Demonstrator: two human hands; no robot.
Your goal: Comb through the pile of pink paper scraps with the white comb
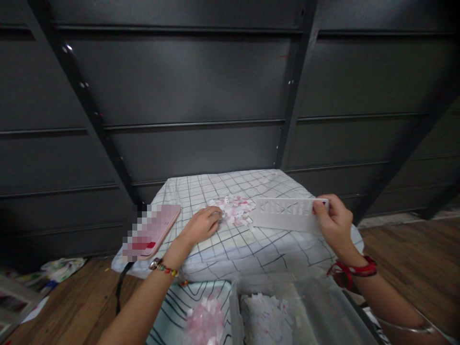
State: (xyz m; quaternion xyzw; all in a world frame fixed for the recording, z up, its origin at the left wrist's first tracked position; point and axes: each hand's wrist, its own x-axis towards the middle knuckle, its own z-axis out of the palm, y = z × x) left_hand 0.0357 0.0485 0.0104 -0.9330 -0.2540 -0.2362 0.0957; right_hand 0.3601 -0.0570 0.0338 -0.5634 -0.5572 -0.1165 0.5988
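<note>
My right hand [336,223] grips the right end of a flat white rectangular plate [283,220] with a row of slots along its upper half, thumb in front. The plate is tilted up above a white cloth with a dark grid [215,244]. Left of the plate lies a loose pile of small white and pink pieces [235,210], like paper or plastic slips. My left hand [204,223] rests at the pile's left edge, its fingers bent and close together. Whatever its fingertips pinch is too small to make out.
A pink phone-like device [161,230] lies left on the cloth, with a black cable [120,287]. In front stand a patterned tray [165,306] with pink pieces [205,321] and a clear plastic box [316,302] with white slips [268,316]. A dark panelled wall [197,81] rises behind.
</note>
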